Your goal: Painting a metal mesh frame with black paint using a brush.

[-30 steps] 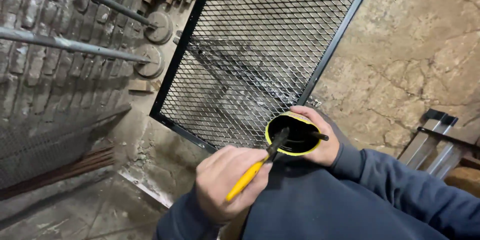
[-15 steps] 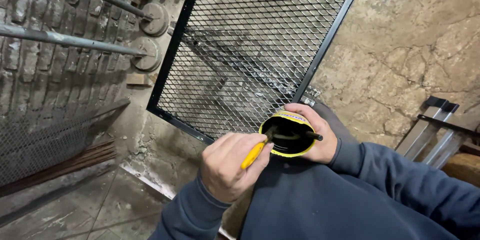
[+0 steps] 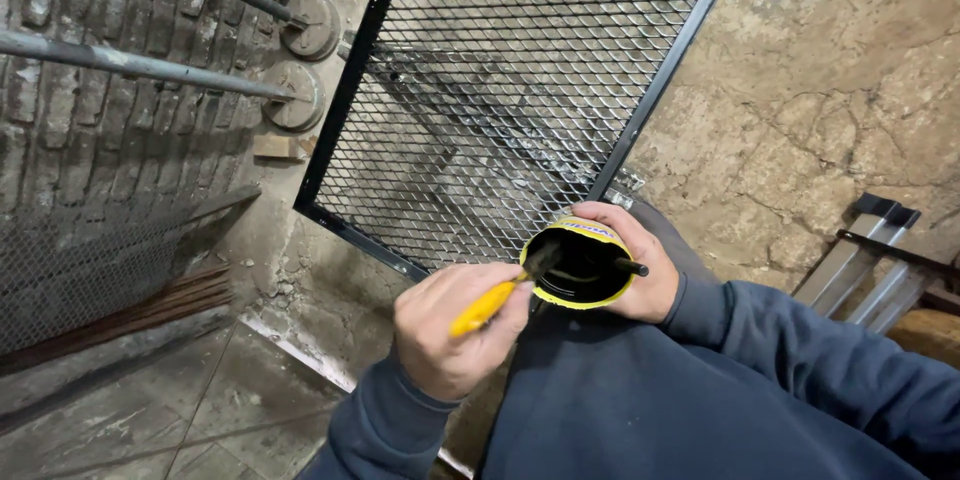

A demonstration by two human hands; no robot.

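Here, left hand (image 3: 455, 332) dips yellow-handled brush (image 3: 500, 297) into round black-filled can (image 3: 580, 265).

A black-framed panel of expanded metal mesh (image 3: 520, 90) leans tilted against the rough, cracked tan plaster wall (image 3: 830, 90), its lower corner close to the grey stone-tiled floor (image 3: 150, 410). On the left, two grey metal pipes (image 3: 140, 65) run along the old brick wall (image 3: 90, 150) and end in round flanges (image 3: 312, 25), with a stretch of finer wire mesh (image 3: 80, 280) lower down. At the right edge, a grey metal ladder (image 3: 870, 260) rests slanted against the plaster.
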